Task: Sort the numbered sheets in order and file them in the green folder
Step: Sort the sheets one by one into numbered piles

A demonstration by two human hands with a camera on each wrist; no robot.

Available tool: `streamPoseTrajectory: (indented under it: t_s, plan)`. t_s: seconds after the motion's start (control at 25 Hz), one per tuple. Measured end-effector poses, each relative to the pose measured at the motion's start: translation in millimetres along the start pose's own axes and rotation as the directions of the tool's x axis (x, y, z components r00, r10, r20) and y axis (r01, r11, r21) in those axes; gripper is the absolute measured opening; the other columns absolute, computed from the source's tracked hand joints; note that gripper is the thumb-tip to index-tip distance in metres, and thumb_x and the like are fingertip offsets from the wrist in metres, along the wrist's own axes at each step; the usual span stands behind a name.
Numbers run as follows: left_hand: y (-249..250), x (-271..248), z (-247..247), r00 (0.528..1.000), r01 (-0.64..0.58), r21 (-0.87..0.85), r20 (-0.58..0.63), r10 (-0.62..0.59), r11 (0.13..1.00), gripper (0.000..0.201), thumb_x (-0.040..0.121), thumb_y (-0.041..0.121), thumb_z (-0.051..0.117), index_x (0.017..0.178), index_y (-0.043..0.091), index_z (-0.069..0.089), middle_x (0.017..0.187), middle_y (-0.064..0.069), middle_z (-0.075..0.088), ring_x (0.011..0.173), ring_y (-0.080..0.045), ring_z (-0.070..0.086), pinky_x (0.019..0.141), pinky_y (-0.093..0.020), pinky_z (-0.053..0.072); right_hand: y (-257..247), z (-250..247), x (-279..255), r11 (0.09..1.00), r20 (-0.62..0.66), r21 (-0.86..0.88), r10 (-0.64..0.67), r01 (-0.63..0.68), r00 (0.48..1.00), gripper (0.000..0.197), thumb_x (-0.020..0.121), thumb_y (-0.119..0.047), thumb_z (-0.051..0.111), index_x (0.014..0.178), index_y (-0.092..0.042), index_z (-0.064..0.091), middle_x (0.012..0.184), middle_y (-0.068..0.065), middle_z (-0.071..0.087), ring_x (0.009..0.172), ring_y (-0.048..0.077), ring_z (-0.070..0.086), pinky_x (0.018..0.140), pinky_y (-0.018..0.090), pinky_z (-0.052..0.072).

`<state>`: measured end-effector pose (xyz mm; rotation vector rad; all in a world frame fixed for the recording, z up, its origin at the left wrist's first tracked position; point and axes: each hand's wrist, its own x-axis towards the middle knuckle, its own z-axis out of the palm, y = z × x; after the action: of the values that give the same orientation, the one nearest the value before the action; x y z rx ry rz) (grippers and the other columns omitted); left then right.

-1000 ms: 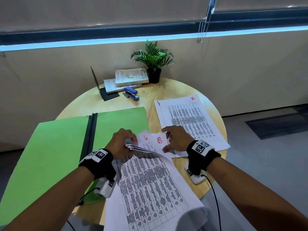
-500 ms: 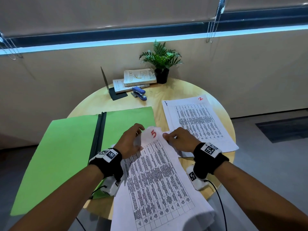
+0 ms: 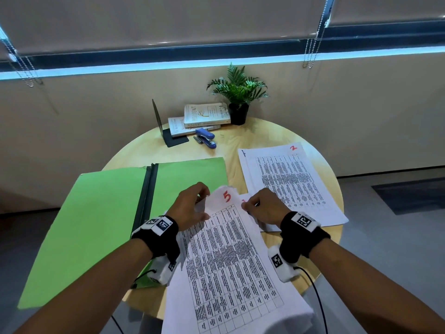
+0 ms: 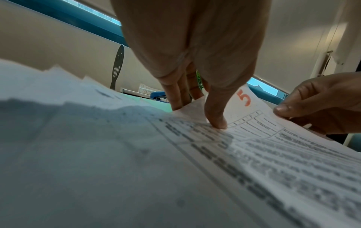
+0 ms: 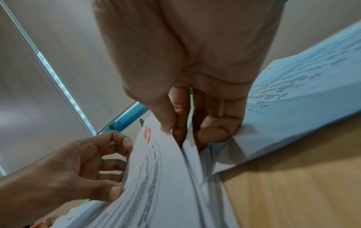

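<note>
The sheet marked 5 (image 3: 228,249) tops a stack of printed sheets that hangs over the table's near edge. My left hand (image 3: 190,206) pinches its upper left part, thumb (image 4: 216,123) on top and fingers beneath. My right hand (image 3: 262,208) pinches its upper right edge (image 5: 173,132) between thumb and forefinger. The corner of another sheet (image 3: 244,200) peeks out under it, its number hidden. The sheet marked 2 (image 3: 289,184) lies flat at the right. The green folder (image 3: 96,225) lies open at the left, with the stack's left side resting on it.
At the back of the round wooden table (image 3: 240,145) are two stacked books (image 3: 204,116), a blue stapler (image 3: 206,137), a black bookend (image 3: 168,136) and a potted plant (image 3: 238,92). Floor lies to the right, beyond the table edge.
A second ago my left hand held back a curled top sheet, and the sheets marked 6 and 8 showed beneath. Now sheet 5 covers them, with both hands pinching its top.
</note>
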<state>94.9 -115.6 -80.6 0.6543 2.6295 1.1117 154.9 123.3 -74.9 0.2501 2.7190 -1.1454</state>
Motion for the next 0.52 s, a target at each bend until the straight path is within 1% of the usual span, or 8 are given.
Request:
streamPoseTrajectory:
  t_s: [0.08,0.12,0.2,0.28,0.36,0.44,0.48,0.52]
  plan:
    - [-1.1,0.2,-0.2,1.0,-0.006,-0.011,0.002,0.006,1.0,0.056,0.06,-0.001,0.085,0.102,0.02,0.054,0.1,0.005,0.062,0.086,-0.014,0.062,0.069,-0.026,0.057,2.2,1.3,2.0,0.999,-0.013,0.045,0.024,-0.024,1.0,0.047,0.098,-0.028,0.057,0.056,-0.007,0.064,0.047,0.003,0.055,0.046,0.012,0.054,0.06,0.022,0.044]
    - [-1.4,0.5,-0.3,1.0,-0.001,-0.018,0.006,0.001,1.0,0.058,0.061,-0.001,0.084,0.106,0.019,0.054,0.098,0.004,0.061,0.085,-0.012,0.061,0.069,-0.024,0.056,3.3,2.2,2.9,0.998,-0.021,0.063,0.031,-0.03,0.999,0.048,0.098,-0.028,0.057,0.054,-0.009,0.063,0.046,0.003,0.055,0.044,0.011,0.054,0.058,0.021,0.043]
    - [-2.9,1.5,-1.1,1.0,0.016,0.001,0.01,-0.016,1.0,0.057,0.063,-0.002,0.083,0.109,0.017,0.055,0.094,-0.001,0.06,0.082,-0.016,0.06,0.067,-0.026,0.054,1.7,4.9,4.0,0.997,-0.024,0.068,0.033,-0.031,0.999,0.044,0.093,-0.024,0.064,0.055,-0.002,0.065,0.046,0.003,0.058,0.039,0.004,0.053,0.058,0.02,0.046]
    - [-5.9,2.8,-0.9,0.999,-0.044,0.099,-0.005,0.045,0.994,0.038,0.064,0.0,0.081,0.095,0.011,0.063,0.088,-0.005,0.057,0.079,-0.025,0.056,0.067,-0.032,0.05,-1.0,7.0,4.2,0.999,-0.031,0.025,0.026,-0.025,0.999,0.028,0.086,-0.021,0.072,0.067,0.001,0.072,0.05,0.001,0.064,0.043,-0.003,0.053,0.062,0.017,0.046]
    - [-10.5,1.9,0.4,0.987,-0.159,0.144,-0.011,0.163,0.977,0.023,0.063,0.0,0.08,0.079,0.01,0.066,0.08,-0.008,0.056,0.073,-0.027,0.056,0.066,-0.031,0.045,-2.1,8.1,4.1,0.999,-0.043,0.023,0.044,-0.043,0.998,0.02,0.082,-0.018,0.076,0.074,0.001,0.073,0.043,-0.01,0.059,0.044,-0.007,0.054,0.065,0.018,0.048]
    - [-14.7,2.1,1.3,0.973,-0.225,0.143,-0.015,0.23,0.964,0.022,0.063,0.002,0.083,0.079,0.01,0.07,0.082,-0.006,0.056,0.071,-0.017,0.055,0.066,-0.018,0.044,-0.4,9.7,5.3,0.999,-0.062,0.039,0.027,-0.025,0.998,0.028,0.084,-0.018,0.073,0.07,0.007,0.068,0.043,-0.006,0.053,0.047,0.001,0.058,0.069,0.026,0.053]
    - [-14.3,2.0,1.2,0.971,-0.232,0.141,-0.023,0.237,0.963,0.023,0.063,0.002,0.084,0.081,0.009,0.072,0.085,-0.004,0.054,0.071,-0.013,0.054,0.065,-0.007,0.039,0.0,10.1,5.3,0.999,-0.072,0.042,0.017,-0.014,0.997,0.031,0.085,-0.018,0.071,0.067,0.007,0.066,0.048,-0.003,0.053,0.056,0.01,0.064,0.067,0.027,0.052]
    - [-14.8,2.7,1.8,0.971,-0.23,0.136,-0.035,0.236,0.964,0.023,0.062,0.0,0.083,0.082,0.007,0.072,0.088,-0.003,0.053,0.072,-0.012,0.053,0.064,-0.003,0.037,0.3,10.4,4.9,0.999,-0.081,0.044,0.013,-0.01,0.997,0.031,0.085,-0.018,0.07,0.064,0.003,0.067,0.05,-0.005,0.055,0.066,0.015,0.068,0.066,0.025,0.049]
